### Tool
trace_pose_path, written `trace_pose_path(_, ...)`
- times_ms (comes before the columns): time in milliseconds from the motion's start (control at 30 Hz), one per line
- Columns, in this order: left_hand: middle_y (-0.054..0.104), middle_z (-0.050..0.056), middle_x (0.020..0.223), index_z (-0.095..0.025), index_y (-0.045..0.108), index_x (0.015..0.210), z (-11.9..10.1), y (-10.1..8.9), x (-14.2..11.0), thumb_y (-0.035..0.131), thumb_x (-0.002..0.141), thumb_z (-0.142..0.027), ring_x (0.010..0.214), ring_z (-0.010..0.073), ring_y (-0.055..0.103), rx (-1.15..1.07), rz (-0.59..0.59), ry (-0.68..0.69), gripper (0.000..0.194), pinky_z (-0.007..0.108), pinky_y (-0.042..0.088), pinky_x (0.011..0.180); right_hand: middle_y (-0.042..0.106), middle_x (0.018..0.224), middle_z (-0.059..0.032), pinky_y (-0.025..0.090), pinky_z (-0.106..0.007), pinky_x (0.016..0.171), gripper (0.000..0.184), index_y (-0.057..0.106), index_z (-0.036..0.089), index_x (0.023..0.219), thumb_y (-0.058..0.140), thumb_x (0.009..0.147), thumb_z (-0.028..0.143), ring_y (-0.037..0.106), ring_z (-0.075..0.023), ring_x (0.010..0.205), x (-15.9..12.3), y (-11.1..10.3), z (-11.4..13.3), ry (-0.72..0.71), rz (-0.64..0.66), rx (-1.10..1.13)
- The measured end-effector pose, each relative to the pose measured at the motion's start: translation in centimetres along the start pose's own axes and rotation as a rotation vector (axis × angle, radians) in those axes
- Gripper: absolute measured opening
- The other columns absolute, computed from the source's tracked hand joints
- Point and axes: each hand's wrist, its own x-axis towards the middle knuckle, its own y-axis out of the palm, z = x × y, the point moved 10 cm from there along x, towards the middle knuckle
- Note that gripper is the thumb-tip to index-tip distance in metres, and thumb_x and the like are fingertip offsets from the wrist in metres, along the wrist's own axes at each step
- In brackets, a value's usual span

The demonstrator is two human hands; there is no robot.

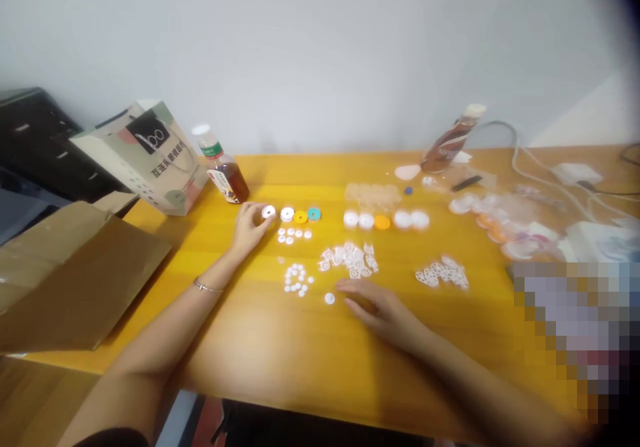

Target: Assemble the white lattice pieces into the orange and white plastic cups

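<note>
Two hands in view, both mine. My left hand [249, 228], left of the frame's centre, grasps a white ring [265, 213] between thumb and forefinger, at the left end of a short row: white disc [287, 214], orange disc [300, 218], teal disc [314, 215]. My right hand [375, 302], below and right of centre, has its fingers loosely parted with nothing between them; the forefinger hangs near a lone white button [329, 298], apparently not touching it. Above and left of that button lies a scatter of small round pieces [295, 278]; above it, a heap of white lattice pieces [350, 259], with a second lattice heap [443, 274] farther right. A longer row of capped discs [382, 222] stands right of centre. Step in hand, by my judgement: handling the ring at the row's end; whether it is being set down or lifted, I cannot tell. The next move, I judge, calls for a light fingertip pinch at the right and a steady left grip, since the parts are small and the neighbouring disc sits just beside the ring. Fine detail is blurred.
</note>
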Motion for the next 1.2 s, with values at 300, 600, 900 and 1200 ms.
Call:
trace_pose_path(300,0.051,0.008,0.113,-0.023,0.054,0.108,-14.3,3.7,-10.7,0.06,0.074,-0.039,0.102,0.0211,0.047,-0.204,0.458,0.513,0.038,0.035,0.035,0.087,0.062,0.109,-0.0043,0.045,-0.032,0.09,0.024,0.057,0.023,0.105,0.044,0.085,0.024,0.058,-0.0166,0.101,0.2,0.0,0.2,-0.005,0.013,0.062)
trace_pose_path(600,0.052,0.01,0.115,-0.022,0.05,0.115,-14.3,4.4,-10.6,0.061,0.069,-0.05,0.103,0.0235,0.046,-0.161,0.474,0.485,0.055,0.037,0.035,0.086,0.062,0.109,-0.0039,0.045,-0.034,0.09,0.024,0.057,0.025,0.105,0.043,0.085,0.023,0.057,-0.0176,0.101,0.3,0.0,0.5,0.006,0.031,0.079)
trace_pose_path(900,0.061,0.004,0.085,-0.019,0.06,0.089,-5.9,0.4,-4.5,0.047,0.084,-0.026,0.08,0.0152,0.056,-0.093,0.511,0.322,0.016,0.03,0.041,0.077,0.063,0.106,-0.0025,0.045,-0.033,0.09,0.022,0.057,0.025,0.103,0.045,0.085,0.024,0.058,-0.0178,0.101,0.1,0.0,0.4,0.0,0.014,0.041)
trace_pose_path(1200,0.06,0.003,0.081,-0.019,0.06,0.083,-6.2,2.0,-5.6,0.047,0.083,-0.026,0.075,0.0136,0.056,-0.094,0.658,0.394,0.014,0.028,0.043,0.072,0.063,0.106,-0.0026,0.046,-0.034,0.09,0.022,0.057,0.026,0.102,0.044,0.085,0.024,0.058,-0.0188,0.102,0.1,0.0,0.4,0.011,0.016,0.042)
